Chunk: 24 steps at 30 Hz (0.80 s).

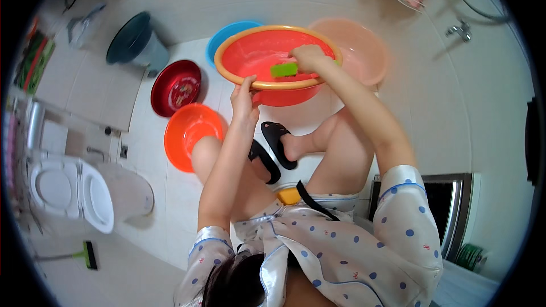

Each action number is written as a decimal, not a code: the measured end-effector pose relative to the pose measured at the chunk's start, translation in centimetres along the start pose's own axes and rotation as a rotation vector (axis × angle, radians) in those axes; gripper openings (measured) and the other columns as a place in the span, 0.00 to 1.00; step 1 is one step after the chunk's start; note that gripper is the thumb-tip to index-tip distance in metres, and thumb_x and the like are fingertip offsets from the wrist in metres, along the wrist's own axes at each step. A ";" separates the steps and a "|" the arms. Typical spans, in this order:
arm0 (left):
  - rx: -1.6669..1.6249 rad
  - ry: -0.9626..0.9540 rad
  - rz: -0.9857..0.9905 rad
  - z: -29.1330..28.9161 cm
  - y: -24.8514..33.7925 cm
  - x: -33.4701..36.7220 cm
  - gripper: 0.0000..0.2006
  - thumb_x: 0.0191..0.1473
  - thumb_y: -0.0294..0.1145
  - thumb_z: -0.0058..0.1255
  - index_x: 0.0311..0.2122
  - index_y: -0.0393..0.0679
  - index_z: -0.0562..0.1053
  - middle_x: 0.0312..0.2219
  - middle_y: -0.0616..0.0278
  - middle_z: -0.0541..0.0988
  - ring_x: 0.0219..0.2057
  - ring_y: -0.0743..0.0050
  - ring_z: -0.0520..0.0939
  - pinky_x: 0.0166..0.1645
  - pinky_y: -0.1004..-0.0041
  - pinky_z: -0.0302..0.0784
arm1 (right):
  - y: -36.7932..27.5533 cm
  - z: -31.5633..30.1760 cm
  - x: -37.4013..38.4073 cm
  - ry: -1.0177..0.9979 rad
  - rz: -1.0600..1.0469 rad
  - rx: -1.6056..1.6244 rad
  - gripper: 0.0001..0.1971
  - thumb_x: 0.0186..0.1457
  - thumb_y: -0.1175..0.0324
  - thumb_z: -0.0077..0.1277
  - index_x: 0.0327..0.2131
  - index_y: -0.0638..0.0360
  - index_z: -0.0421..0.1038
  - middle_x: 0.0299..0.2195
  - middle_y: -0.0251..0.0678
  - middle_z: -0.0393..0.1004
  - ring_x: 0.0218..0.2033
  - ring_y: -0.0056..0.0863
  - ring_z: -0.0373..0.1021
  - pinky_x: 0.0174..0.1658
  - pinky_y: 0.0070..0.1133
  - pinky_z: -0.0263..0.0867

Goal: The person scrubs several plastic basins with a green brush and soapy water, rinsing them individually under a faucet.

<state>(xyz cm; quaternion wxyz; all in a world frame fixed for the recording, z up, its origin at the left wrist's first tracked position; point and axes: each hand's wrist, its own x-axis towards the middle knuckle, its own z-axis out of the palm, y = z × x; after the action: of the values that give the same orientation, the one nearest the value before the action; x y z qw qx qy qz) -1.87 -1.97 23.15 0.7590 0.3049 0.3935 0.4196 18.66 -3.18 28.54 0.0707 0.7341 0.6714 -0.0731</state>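
Observation:
A large red basin (244, 59) with an orange rim is tilted up in front of me, its inside facing me. My left hand (243, 102) grips its near rim at the left, thumb up over the edge and fingers underneath. Inside the basin, my right hand (310, 58) is closed round a bright green scrubbing brush (284, 69). The brush's block-shaped head lies low against the inner wall, close to the near rim. Wet streaks shine on the basin's inside. The brush's bristles are hidden.
Behind the red basin stand a blue basin (215, 45) and a peach basin (364, 51). Dark red (162, 88) and orange basins (193, 128) sit to the left on the tiles. A bucket (131, 42), toilet (96, 193), wall tap (459, 31) and my slippered feet (278, 145) surround the spot.

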 end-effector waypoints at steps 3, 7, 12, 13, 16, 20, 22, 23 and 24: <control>-0.018 -0.047 -0.047 1.1 0.4 1.4 0.10 0.44 0.37 0.51 0.32 0.50 0.66 0.28 0.69 0.70 0.34 0.76 0.70 0.36 0.61 0.64 | 0.6 -0.8 -0.6 -0.024 -0.016 0.061 0.21 0.42 0.66 0.51 0.45 0.48 0.68 0.37 0.39 0.72 0.42 0.34 0.67 0.44 0.28 0.63; -0.063 0.046 -0.052 1.2 1.3 4.1 0.09 0.42 0.34 0.49 0.30 0.49 0.67 0.27 0.70 0.70 0.32 0.80 0.69 0.33 0.69 0.63 | 3.8 -3.4 -2.3 0.578 0.108 0.440 0.17 0.49 0.62 0.43 0.44 0.52 0.67 0.38 0.44 0.71 0.41 0.39 0.67 0.43 0.32 0.62; -0.216 0.200 0.056 0.0 -4.2 4.1 0.06 0.39 0.29 0.47 0.27 0.47 0.67 0.26 0.69 0.69 0.28 0.81 0.68 0.30 0.79 0.62 | 16.8 8.4 -4.0 0.706 0.522 0.408 0.19 0.54 0.60 0.35 0.45 0.59 0.65 0.41 0.50 0.68 0.43 0.43 0.65 0.45 0.35 0.59; -0.214 0.249 0.048 -0.9 -5.2 3.8 0.06 0.40 0.29 0.47 0.28 0.46 0.67 0.26 0.69 0.68 0.28 0.80 0.68 0.30 0.79 0.62 | 16.2 10.8 -5.0 0.552 0.588 0.433 0.20 0.56 0.62 0.32 0.48 0.60 0.63 0.44 0.51 0.67 0.46 0.41 0.64 0.47 0.33 0.59; -0.217 0.216 -0.056 -1.6 -7.1 3.9 0.09 0.40 0.29 0.45 0.32 0.44 0.66 0.29 0.66 0.69 0.31 0.76 0.70 0.33 0.76 0.65 | 18.0 18.4 -5.4 0.094 0.338 -0.051 0.23 0.57 0.56 0.29 0.51 0.58 0.59 0.45 0.50 0.66 0.47 0.40 0.63 0.47 0.35 0.59; -0.149 0.269 -0.086 -4.2 -6.1 5.2 0.20 0.41 0.32 0.44 0.43 0.44 0.64 0.40 0.62 0.70 0.42 0.67 0.71 0.45 0.65 0.69 | 16.8 21.4 -3.8 -0.070 0.529 0.186 0.30 0.54 0.44 0.30 0.55 0.53 0.52 0.42 0.45 0.69 0.46 0.37 0.63 0.47 0.36 0.59; -0.135 0.293 -0.028 -4.3 -5.9 5.4 0.19 0.41 0.31 0.44 0.43 0.41 0.64 0.39 0.61 0.70 0.42 0.68 0.71 0.45 0.66 0.68 | 15.8 18.8 -4.2 -0.180 0.410 0.152 0.29 0.54 0.46 0.33 0.53 0.55 0.55 0.36 0.44 0.71 0.40 0.38 0.67 0.43 0.33 0.61; -0.138 0.299 0.033 -4.0 -6.0 5.4 0.19 0.41 0.30 0.43 0.42 0.39 0.64 0.38 0.61 0.70 0.41 0.69 0.71 0.46 0.68 0.68 | 16.0 20.0 -5.2 -0.095 0.310 0.086 0.26 0.54 0.50 0.35 0.50 0.57 0.57 0.31 0.43 0.73 0.35 0.38 0.69 0.40 0.31 0.63; -0.127 0.307 0.012 -3.7 -5.8 5.4 0.19 0.41 0.30 0.43 0.42 0.39 0.64 0.38 0.61 0.70 0.41 0.69 0.71 0.46 0.68 0.68 | 15.8 20.4 -6.1 -0.117 0.316 0.095 0.26 0.54 0.50 0.35 0.50 0.57 0.57 0.31 0.43 0.73 0.35 0.38 0.69 0.40 0.31 0.63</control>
<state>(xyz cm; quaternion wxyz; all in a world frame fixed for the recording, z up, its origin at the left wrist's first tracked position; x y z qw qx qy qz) -0.93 0.55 14.79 0.7052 0.1908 0.4758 0.4898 33.55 -14.69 9.87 0.0856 0.8275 0.5381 -0.1353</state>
